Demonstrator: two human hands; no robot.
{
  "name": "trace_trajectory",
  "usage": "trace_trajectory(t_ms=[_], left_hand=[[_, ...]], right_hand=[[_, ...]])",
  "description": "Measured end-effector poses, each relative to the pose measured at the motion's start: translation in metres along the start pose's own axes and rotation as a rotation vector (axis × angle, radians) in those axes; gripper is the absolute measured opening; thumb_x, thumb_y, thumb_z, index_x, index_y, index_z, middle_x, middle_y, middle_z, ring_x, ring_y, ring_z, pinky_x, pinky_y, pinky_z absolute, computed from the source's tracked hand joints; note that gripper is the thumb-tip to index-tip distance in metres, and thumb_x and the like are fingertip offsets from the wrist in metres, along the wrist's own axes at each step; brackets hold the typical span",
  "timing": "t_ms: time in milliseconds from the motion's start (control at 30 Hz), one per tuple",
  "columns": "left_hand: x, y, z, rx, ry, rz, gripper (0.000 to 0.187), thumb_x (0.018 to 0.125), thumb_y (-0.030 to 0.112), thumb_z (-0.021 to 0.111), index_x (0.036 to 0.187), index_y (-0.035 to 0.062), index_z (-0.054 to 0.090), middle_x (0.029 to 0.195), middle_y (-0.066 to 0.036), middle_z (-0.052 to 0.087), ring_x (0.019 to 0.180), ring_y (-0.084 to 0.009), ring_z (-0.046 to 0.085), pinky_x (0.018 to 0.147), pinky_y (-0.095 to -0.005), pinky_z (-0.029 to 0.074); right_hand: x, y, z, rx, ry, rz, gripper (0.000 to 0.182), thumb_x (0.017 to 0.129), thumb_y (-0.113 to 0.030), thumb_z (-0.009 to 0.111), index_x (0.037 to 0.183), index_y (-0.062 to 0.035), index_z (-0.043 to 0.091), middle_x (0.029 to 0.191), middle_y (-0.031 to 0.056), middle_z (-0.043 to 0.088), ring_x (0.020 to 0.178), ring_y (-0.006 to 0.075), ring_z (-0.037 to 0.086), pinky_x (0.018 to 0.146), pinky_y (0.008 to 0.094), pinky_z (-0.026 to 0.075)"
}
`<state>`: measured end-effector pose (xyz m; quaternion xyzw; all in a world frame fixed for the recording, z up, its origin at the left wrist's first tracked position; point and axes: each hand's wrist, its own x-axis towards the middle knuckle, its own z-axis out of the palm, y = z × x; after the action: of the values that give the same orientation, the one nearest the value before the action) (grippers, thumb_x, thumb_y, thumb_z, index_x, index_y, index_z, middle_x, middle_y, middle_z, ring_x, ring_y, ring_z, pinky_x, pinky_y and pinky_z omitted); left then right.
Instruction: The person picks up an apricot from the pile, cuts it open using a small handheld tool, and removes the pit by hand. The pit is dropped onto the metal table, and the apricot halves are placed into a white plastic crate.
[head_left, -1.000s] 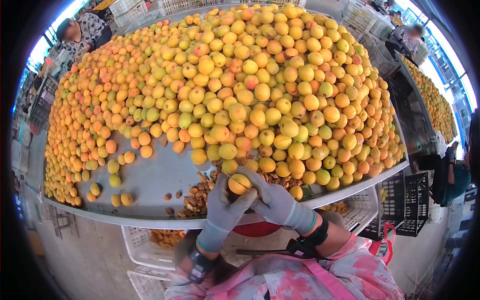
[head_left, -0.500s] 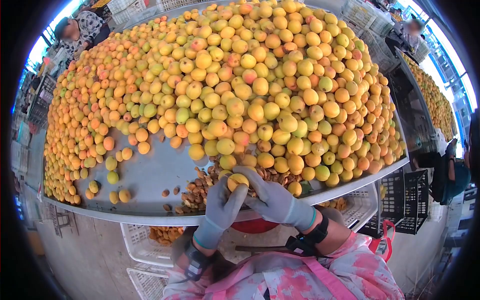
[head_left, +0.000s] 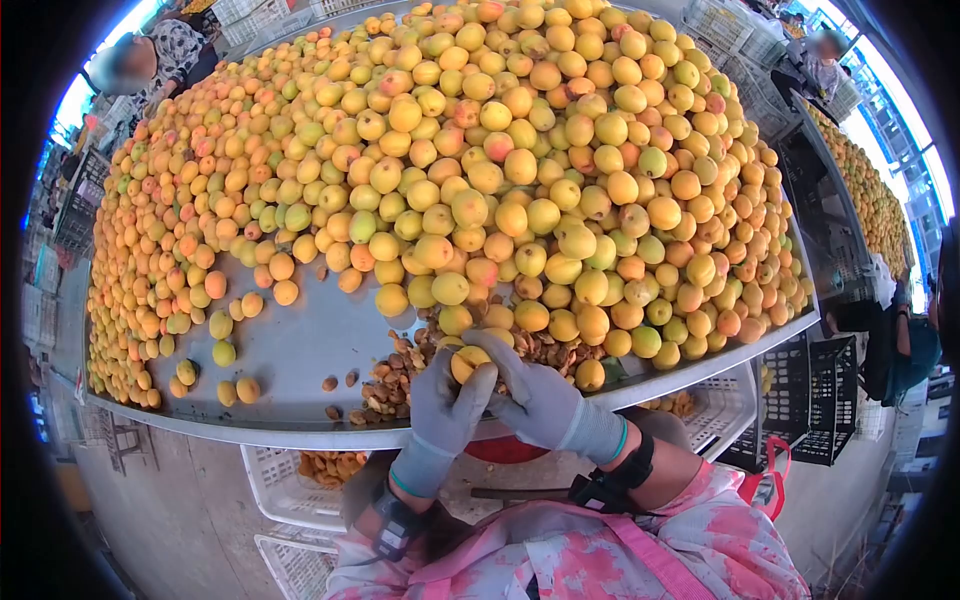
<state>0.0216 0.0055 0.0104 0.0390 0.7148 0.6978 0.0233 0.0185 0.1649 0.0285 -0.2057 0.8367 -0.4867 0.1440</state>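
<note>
My left hand (head_left: 442, 408), in a grey glove, is closed around a yellow-orange apricot (head_left: 468, 364), with the thumb along its near side. My right hand (head_left: 545, 402), gloved too, presses against the same fruit from the right, its fingers curled behind it. Whatever else sits between the right fingers is hidden. Both hands are just above the near rim of a metal table (head_left: 300, 345). Brown apricot stones (head_left: 388, 392) lie beside and beneath the hands. A big heap of apricots (head_left: 470, 210) rises right beyond them.
Below the rim stand a white crate (head_left: 285, 490) with orange apricot pieces (head_left: 330, 468) and another white crate (head_left: 725, 405) at right. Black crates (head_left: 832, 400) are stacked farther right. Two people (head_left: 165, 60) (head_left: 815, 70) sit at the far sides, near a second fruit-covered table (head_left: 870, 190).
Both hands stay at nearly the same spot, still around the apricot, with only a slight shift of the fingers. The person at the upper left has moved their head a little.
</note>
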Motion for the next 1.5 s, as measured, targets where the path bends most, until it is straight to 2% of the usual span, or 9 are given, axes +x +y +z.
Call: trace_trajectory(t_ms=[100,300,600,933,1033,1100,1133,1333,1500], left_hand=[[-0.001,0.002,-0.002,0.029,-0.042,-0.018,0.021,0.09,0.016,0.063,0.098,-0.003,0.058,0.084,-0.007,0.063,0.075,-0.0121,0.058,0.064,-0.0269,0.047],[-0.001,0.008,-0.002,-0.16,-0.123,-0.155,0.022,0.093,0.016,0.06,0.1,-0.0043,0.059,0.084,-0.005,0.063,0.076,-0.01,0.057,0.065,-0.0261,0.047],[0.008,0.007,-0.019,-0.04,-0.303,-0.178,0.028,0.096,0.025,0.057,0.1,-0.002,0.062,0.068,0.001,0.054,0.064,-0.0096,0.048,0.058,-0.0274,0.04],[0.01,0.017,-0.032,-0.063,-0.401,-0.326,0.027,0.094,0.027,0.06,0.1,0.0003,0.063,0.075,0.001,0.055,0.068,-0.009,0.049,0.061,-0.0259,0.042],[0.008,0.025,-0.035,-0.168,-0.5,-0.605,0.024,0.094,0.024,0.061,0.103,0.0021,0.063,0.077,0.002,0.057,0.07,-0.008,0.052,0.063,-0.0249,0.044],[0.006,0.018,-0.026,-0.034,-0.514,-0.407,0.025,0.092,0.023,0.06,0.109,0.0035,0.061,0.088,-0.002,0.062,0.079,-0.0093,0.057,0.069,-0.0237,0.046],[0.006,0.017,-0.026,-0.04,-0.511,-0.406,0.025,0.092,0.023,0.06,0.109,0.0035,0.061,0.088,-0.002,0.062,0.079,-0.0093,0.057,0.069,-0.0237,0.046],[0.014,0.019,-0.021,-0.366,-0.381,-0.215,0.043,0.09,0.007,0.06,0.131,0.0024,0.047,0.114,-0.009,0.06,0.095,-0.0144,0.063,0.076,-0.0256,0.05],[0.011,0.019,-0.02,-0.475,-0.321,-0.3,0.05,0.089,-0.002,0.053,0.137,0.0063,0.043,0.126,-0.012,0.056,0.099,-0.0176,0.064,0.076,-0.0245,0.051]], right_hand=[[0.0,-0.005,-0.008,0.015,-0.07,0.075,0.067,0.088,-0.016,0.059,0.145,-0.0099,0.025,0.083,0.0226,0.064,0.079,0.042,0.064,0.067,0.0455,0.051],[-0.001,0.004,-0.016,-0.019,-0.146,0.037,0.063,0.092,-0.027,0.055,0.142,-0.0063,0.023,0.08,0.0245,0.062,0.074,0.0436,0.062,0.065,0.0493,0.048],[0.003,0.016,-0.019,0.033,-0.108,-0.095,0.052,0.093,-0.028,0.055,0.134,-0.0059,0.032,0.081,0.0246,0.062,0.077,0.0439,0.062,0.067,0.0494,0.047],[0.003,0.011,-0.023,0.041,-0.147,-0.052,0.049,0.093,-0.027,0.055,0.132,-0.007,0.034,0.096,0.0273,0.062,0.089,0.0453,0.061,0.073,0.0508,0.048],[0.007,0.004,-0.036,0.006,-0.105,0.1,0.049,0.093,-0.027,0.056,0.132,-0.0066,0.035,0.097,0.0268,0.062,0.09,0.0455,0.061,0.074,0.049,0.049],[0.01,-0.001,-0.048,0.13,-0.06,0.239,0.05,0.093,-0.027,0.057,0.133,-0.0055,0.038,0.096,0.0242,0.063,0.091,0.0436,0.063,0.075,0.0476,0.049],[0.008,0.003,-0.045,0.223,0.045,0.179,0.052,0.093,-0.026,0.057,0.137,-0.0045,0.038,0.087,0.0183,0.064,0.077,0.0342,0.066,0.067,0.0419,0.049],[0.001,-0.014,-0.055,0.41,0.067,0.324,0.055,0.091,-0.018,0.059,0.14,-0.0036,0.038,0.074,0.0027,0.058,0.056,0.0094,0.051,0.051,0.0267,0.042],[-0.021,-0.018,-0.061,0.45,0.142,0.245,0.053,0.091,-0.016,0.059,0.139,-0.0056,0.041,0.074,-0.0022,0.053,0.056,0.0049,0.046,0.05,0.023,0.038]])
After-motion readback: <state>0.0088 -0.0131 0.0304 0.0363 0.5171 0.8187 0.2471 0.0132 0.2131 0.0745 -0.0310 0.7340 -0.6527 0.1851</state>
